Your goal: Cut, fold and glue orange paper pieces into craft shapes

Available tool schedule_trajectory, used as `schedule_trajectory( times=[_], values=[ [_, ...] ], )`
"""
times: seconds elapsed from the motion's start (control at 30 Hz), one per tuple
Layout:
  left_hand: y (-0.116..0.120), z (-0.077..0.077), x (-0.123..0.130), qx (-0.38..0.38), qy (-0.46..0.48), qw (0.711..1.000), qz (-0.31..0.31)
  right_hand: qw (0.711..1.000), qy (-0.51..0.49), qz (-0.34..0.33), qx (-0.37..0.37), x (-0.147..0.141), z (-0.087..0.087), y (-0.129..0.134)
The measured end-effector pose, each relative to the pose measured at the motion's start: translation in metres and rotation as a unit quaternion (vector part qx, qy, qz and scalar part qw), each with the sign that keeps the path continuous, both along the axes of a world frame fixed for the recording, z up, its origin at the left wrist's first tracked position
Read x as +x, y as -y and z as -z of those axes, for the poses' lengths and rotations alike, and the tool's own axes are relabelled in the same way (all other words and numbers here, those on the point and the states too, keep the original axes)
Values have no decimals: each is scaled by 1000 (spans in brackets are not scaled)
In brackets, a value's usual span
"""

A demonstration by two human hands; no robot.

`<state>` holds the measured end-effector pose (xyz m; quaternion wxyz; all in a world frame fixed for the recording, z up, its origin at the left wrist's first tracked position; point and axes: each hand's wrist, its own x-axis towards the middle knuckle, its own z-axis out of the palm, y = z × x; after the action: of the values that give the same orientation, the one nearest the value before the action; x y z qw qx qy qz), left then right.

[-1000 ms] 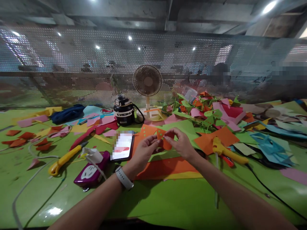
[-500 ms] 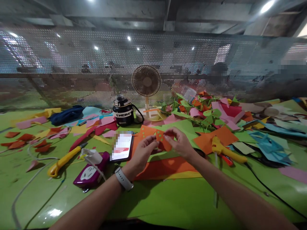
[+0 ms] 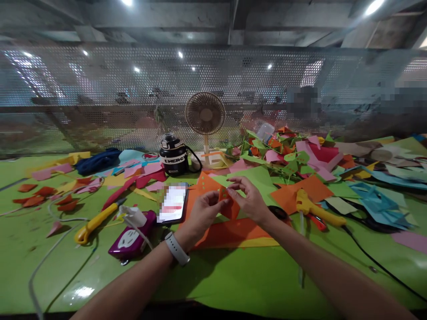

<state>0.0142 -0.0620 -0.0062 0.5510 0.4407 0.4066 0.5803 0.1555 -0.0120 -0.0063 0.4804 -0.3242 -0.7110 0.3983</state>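
Observation:
An orange paper piece with green dots is held up between both hands at the middle of the table. My left hand, with a white watch band on its wrist, pinches the piece's left side. On its upper right edge the fingers of my right hand are closed. Behind my left hand lies another orange sheet with green dots. Under both hands are an orange sheet and a green sheet.
A phone, purple power strip and yellow-handled cutter lie left. At right is a yellow glue gun with its cord. Behind stand a black bottle and a fan; paper scraps pile up at back right.
The dotted orange piece has turned between my fingers and looks narrower and more folded, its dots less visible. The whole view has shifted slightly, with objects a little farther right.

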Motion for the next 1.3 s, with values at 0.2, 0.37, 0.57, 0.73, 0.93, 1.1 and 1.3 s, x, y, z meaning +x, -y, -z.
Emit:
schedule_trajectory(
  times=[0.2,0.37,0.57,0.73,0.93,1.1,1.3],
  values=[
    [1,4,3,7,-34,999,10,1000,-16,11,17,3,-6,-4],
    [-2,3,-4,-64,0,998,-3,998,-59,5,27,16,-19,-21],
    [-15,1,-19,-52,192,978,-56,996,37,-61,50,32,-35,-29],
    [-21,2,-24,-68,232,963,-115,998,19,-7,57,38,-42,-33],
    [-28,10,-29,-57,237,960,-140,998,19,56,-38,58,-53,-42],
    [-35,12,-37,-67,284,941,-168,940,323,-41,-101,67,-52,-33],
    [-30,0,-32,-72,294,936,-179,960,234,-133,-81,50,-35,-32]
  ],
)
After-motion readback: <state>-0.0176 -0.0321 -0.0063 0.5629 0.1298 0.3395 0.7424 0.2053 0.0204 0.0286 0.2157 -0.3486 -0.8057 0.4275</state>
